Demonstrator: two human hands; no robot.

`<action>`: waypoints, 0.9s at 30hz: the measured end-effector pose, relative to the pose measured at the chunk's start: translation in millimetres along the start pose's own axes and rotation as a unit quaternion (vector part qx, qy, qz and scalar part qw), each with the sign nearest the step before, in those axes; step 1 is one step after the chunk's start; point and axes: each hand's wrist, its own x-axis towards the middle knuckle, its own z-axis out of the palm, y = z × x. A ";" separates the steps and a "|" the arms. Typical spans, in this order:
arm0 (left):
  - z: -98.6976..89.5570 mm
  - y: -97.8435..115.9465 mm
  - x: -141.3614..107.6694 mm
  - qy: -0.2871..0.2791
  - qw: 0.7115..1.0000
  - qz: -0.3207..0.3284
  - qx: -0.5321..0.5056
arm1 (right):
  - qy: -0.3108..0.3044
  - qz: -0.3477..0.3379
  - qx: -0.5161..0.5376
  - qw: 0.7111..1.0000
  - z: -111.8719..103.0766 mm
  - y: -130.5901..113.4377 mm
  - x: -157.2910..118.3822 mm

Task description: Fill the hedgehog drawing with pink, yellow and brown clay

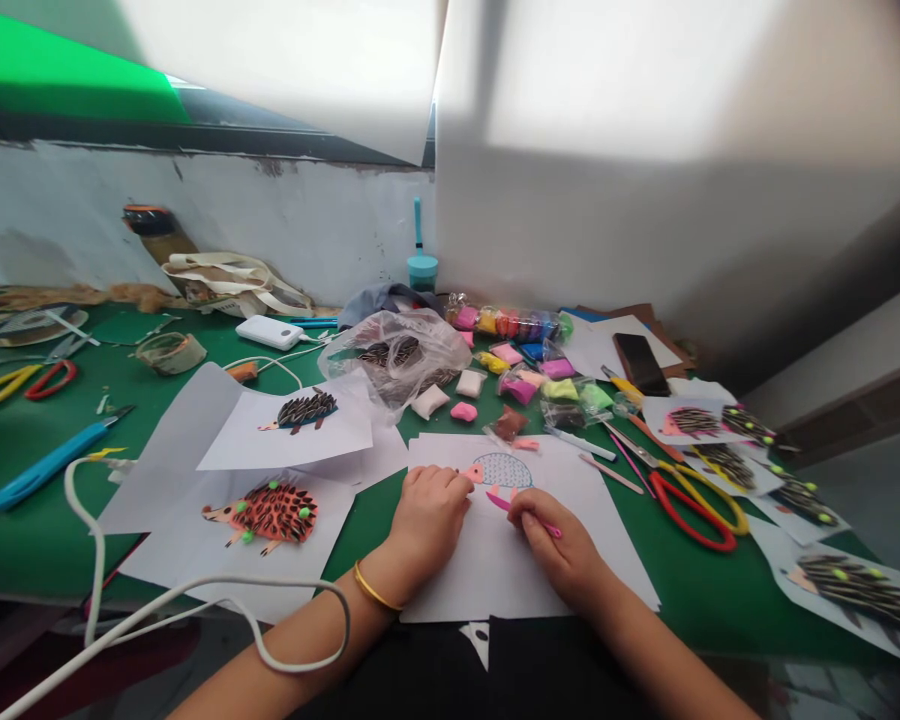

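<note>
A white sheet of paper (465, 580) lies before me with a hedgehog picture (506, 470) on it: a blue-outlined, dotted body with a pink clay head and feet. My left hand (429, 515), with a gold bangle at its wrist, rests on the sheet with its fingers loosely bent by the hedgehog's head. No object shows in it, though the fingertips are partly hidden. My right hand (551, 545) grips a pink plastic modelling knife (499, 501), whose blade points left at the hedgehog's feet.
Several clay packets (521, 385) and a plastic bag of seeds (390, 355) lie behind the sheet. Scissors (694, 500), a phone (640, 363) and seed hedgehogs (727, 465) are at right. At left are more hedgehog sheets (270, 515), a blue cutter (52, 465) and a white cable (217, 582).
</note>
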 end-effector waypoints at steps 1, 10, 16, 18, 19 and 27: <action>0.8 -0.6 -0.1 0.000 1.000 -0.001 -0.003 | 0.000 0.001 -0.002 1.000 -1.3 -0.8 -0.7; 2.0 -4.5 -1.8 0.005 1.000 0.003 -0.025 | 0.043 -0.079 -0.238 0.967 -33.2 19.9 -28.0; -0.1 -4.0 -0.8 0.014 0.999 -0.004 -0.044 | 0.025 -0.137 -0.294 0.945 -24.8 16.9 -35.4; -1.1 -4.1 -2.1 0.016 0.999 -0.007 -0.044 | 0.016 -0.145 -0.285 0.947 -17.3 8.1 -32.8; -1.6 -4.1 -3.3 0.018 0.999 -0.009 -0.045 | 0.013 -0.147 -0.281 0.948 -14.0 3.6 -30.9; -2.6 -5.3 -14.4 0.002 0.999 -0.020 -0.034 | 0.011 -0.129 -0.252 0.959 -2.3 -5.5 -16.5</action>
